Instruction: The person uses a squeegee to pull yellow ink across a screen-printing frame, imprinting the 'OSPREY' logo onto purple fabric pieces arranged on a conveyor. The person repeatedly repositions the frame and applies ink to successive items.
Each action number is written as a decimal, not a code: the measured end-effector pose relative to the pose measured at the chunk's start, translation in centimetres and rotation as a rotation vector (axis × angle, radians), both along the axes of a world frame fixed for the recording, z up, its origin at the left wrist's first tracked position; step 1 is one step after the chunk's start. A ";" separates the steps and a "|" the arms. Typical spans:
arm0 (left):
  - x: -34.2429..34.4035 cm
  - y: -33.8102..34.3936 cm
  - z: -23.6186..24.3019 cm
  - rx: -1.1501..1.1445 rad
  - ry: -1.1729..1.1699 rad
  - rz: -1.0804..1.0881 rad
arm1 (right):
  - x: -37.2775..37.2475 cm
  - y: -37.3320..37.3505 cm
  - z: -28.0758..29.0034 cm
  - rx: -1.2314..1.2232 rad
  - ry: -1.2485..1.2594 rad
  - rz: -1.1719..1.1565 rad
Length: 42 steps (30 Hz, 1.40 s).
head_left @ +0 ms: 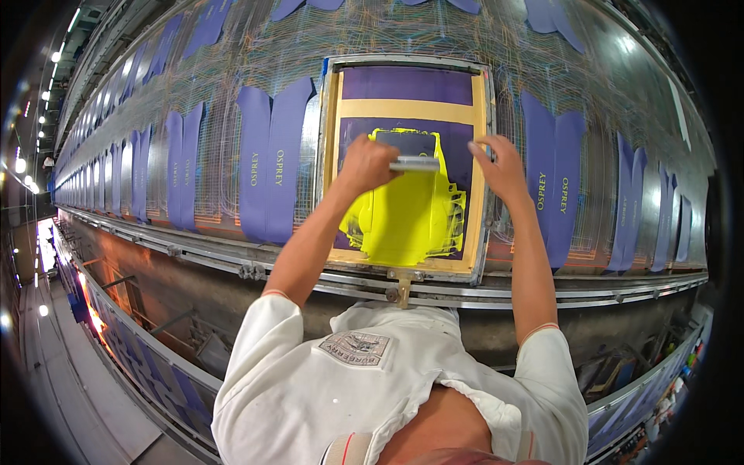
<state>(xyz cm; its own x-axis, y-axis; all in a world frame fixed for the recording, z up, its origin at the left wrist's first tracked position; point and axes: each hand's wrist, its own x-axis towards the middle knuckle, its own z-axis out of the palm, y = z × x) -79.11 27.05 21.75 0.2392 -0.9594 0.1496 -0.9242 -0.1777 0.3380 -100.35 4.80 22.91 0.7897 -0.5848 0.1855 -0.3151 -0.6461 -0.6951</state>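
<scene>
The screen frame (330,155) lies on the long table (620,93), fabric pieces (267,170) left and right of it.

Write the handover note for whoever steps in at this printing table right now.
Left hand: closed on the left end of the squeegee, partway down the screen.
Right hand: at the squeegee's right end by the frame's edge; its grip is unclear.
Screen frame: lies flat on the long table, between rows of purple fabric pieces.
Done: yellow ink is spread over the screen's lower half.
Left: squeegee sits mid-screen, frame not yet lifted.
</scene>
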 end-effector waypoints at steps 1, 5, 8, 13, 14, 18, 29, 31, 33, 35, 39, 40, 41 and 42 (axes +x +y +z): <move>1.5 -1.3 0.1 0.043 0.016 -0.013 | 2.0 0.0 0.8 0.141 0.019 0.107; 4.7 -5.0 0.4 0.063 -0.015 -0.003 | 9.3 0.4 1.9 -0.001 0.323 0.417; 4.8 -5.6 -0.4 0.041 -0.023 0.012 | 11.6 0.9 0.7 -0.099 0.517 0.376; 2.3 -2.9 -2.3 -0.057 -0.012 0.026 | 8.9 3.1 -1.5 -0.252 0.406 0.409; 1.1 -1.7 -2.5 -0.086 -0.012 0.032 | 7.8 4.1 -1.7 -0.288 0.361 0.418; -5.6 5.3 -1.9 0.026 0.011 0.030 | 1.4 11.2 -1.4 -0.206 0.308 0.420; 1.3 -1.2 -1.3 -0.034 -0.076 0.018 | 7.7 4.6 -0.7 -0.305 0.359 0.418; 3.9 -4.1 -1.0 0.022 -0.060 0.024 | 10.4 1.9 -0.8 -0.251 0.395 0.408; 5.3 -5.8 -0.8 0.090 -0.058 0.030 | 11.8 0.6 -0.9 -0.200 0.407 0.385; 5.7 -6.3 -0.8 0.117 -0.023 0.023 | 12.4 0.2 -1.1 -0.139 0.468 0.376; 5.6 -6.0 -1.4 0.071 -0.023 0.018 | 12.3 0.5 -1.5 -0.153 0.451 0.382; 5.4 -5.8 -1.6 0.055 -0.031 0.016 | 12.1 0.6 -1.5 -0.147 0.449 0.387; 5.1 -5.3 -1.7 0.058 -0.018 0.018 | 11.7 0.9 -1.5 -0.160 0.440 0.395; 4.7 -4.9 -1.9 0.039 -0.019 0.017 | 11.3 1.3 -1.5 -0.180 0.425 0.399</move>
